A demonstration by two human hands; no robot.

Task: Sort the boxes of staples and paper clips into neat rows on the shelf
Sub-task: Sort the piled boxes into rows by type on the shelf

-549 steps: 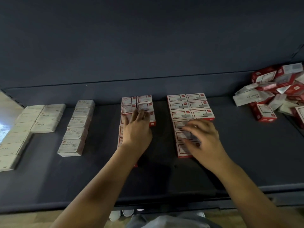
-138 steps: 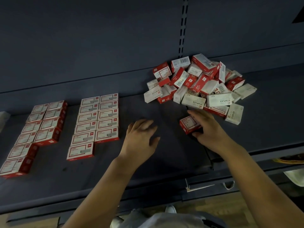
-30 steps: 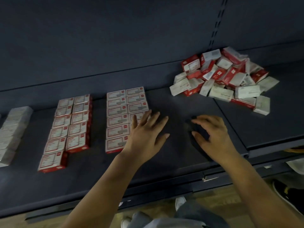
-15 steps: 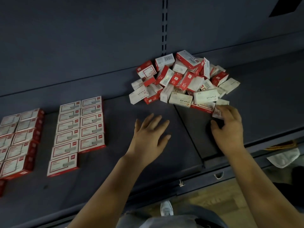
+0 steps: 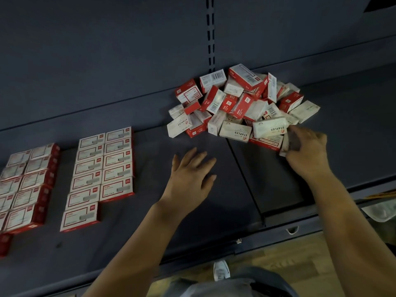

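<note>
From the head view, a loose pile of boxes, red-and-white ones mixed with plain white ones, lay heaped against the back of the dark grey shelf. Left of it, well apart, red-bordered boxes lay flat in a two-column block, and a second block ran off the left edge. The left hand rested flat on the bare shelf with its fingers spread, holding nothing. The right hand had its fingers curled round a small white box at the pile's near right edge. A slotted upright ran down the back panel; wood-look floor and a white shoe showed below. Two white boxes at the pile's front read "STAPLES"; the finer print was too small to read.
</note>
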